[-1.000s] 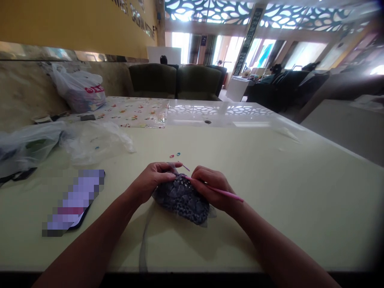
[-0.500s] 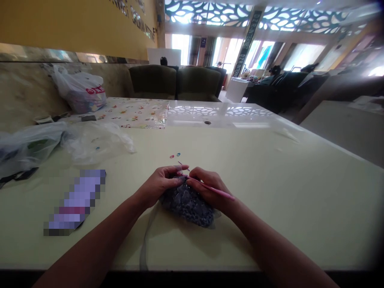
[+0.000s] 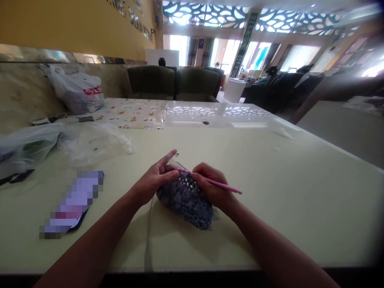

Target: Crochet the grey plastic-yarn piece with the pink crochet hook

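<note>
A dark grey-blue crochet piece (image 3: pixel 186 200) with a bumpy, ruffled surface hangs between my hands just above the table. My left hand (image 3: pixel 156 178) pinches its upper left edge, the index finger stretched up and away. In my right hand (image 3: pixel 211 182) is a pink crochet hook (image 3: pixel 225 186), its handle pointing to the lower right and its thin shaft reaching to the top edge of the piece. A pale grey ribbon-like strand (image 3: pixel 148 240) runs down from the piece to the table's front edge. Beyond my left fingertip lies a small blue stitch marker (image 3: pixel 177 155).
A phone (image 3: pixel 73 204) with a blurred screen lies left of my left forearm. Crumpled clear plastic bags (image 3: pixel 96 144) and a full white carrier bag (image 3: pixel 79 90) stand along the left. Dark armchairs (image 3: pixel 196 84) are behind the white table (image 3: pixel 294 208). People sit farther back.
My left index finger has lifted and straightened, now covering the spot where a pink marker lay. The hook's handle has swung slightly outward to the right, and the piece shows more of its top.
</note>
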The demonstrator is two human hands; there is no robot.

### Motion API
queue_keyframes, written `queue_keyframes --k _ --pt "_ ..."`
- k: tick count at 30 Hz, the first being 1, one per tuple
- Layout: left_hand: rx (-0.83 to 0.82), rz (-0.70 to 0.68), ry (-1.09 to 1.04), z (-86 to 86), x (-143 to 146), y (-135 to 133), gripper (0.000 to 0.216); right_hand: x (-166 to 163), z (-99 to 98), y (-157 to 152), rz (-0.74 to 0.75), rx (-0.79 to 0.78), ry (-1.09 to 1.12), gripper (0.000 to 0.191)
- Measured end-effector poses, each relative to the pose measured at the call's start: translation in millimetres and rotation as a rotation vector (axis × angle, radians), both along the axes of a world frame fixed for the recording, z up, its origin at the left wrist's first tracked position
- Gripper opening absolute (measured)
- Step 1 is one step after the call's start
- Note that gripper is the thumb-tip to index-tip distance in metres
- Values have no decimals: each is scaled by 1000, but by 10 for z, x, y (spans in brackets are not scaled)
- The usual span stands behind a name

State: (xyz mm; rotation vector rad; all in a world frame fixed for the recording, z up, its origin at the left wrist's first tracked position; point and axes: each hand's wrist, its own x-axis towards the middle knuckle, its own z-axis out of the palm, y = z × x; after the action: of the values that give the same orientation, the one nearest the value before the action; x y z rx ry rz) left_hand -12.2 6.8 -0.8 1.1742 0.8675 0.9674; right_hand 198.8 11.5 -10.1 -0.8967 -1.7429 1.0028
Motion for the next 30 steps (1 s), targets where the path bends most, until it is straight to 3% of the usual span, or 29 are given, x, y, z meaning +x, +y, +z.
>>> queue_keyframes --k 4,9,12,16,19,23,26,30 --pt "-113 26 -89 -34 123 -61 90 -59 -119 -65 36 157 -87 20" --pt "-104 7 -55 -11 144 -102 89 -33 -162 -6 101 302 -131 24" --pt "-85 7 -24 -14 175 -133 93 -26 -167 34 110 455 -273 29" --pt "-79 129 -34 -37 242 -161 90 -85 -181 -10 -173 766 -568 32" --pt "-151 161 -113 -51 257 -163 86 -143 -171 -92 -343 924 -667 31" --pt "-247 4 -237 -32 206 -162 79 -151 -134 -168 -373 1056 -578 28" --pt "-244 -94 -277 11 157 -170 79 -113 -118 -162 -264 1102 -388 27" --pt "-207 -168 -310 61 108 -169 89 -72 -109 -111 -93 1026 -210 26"
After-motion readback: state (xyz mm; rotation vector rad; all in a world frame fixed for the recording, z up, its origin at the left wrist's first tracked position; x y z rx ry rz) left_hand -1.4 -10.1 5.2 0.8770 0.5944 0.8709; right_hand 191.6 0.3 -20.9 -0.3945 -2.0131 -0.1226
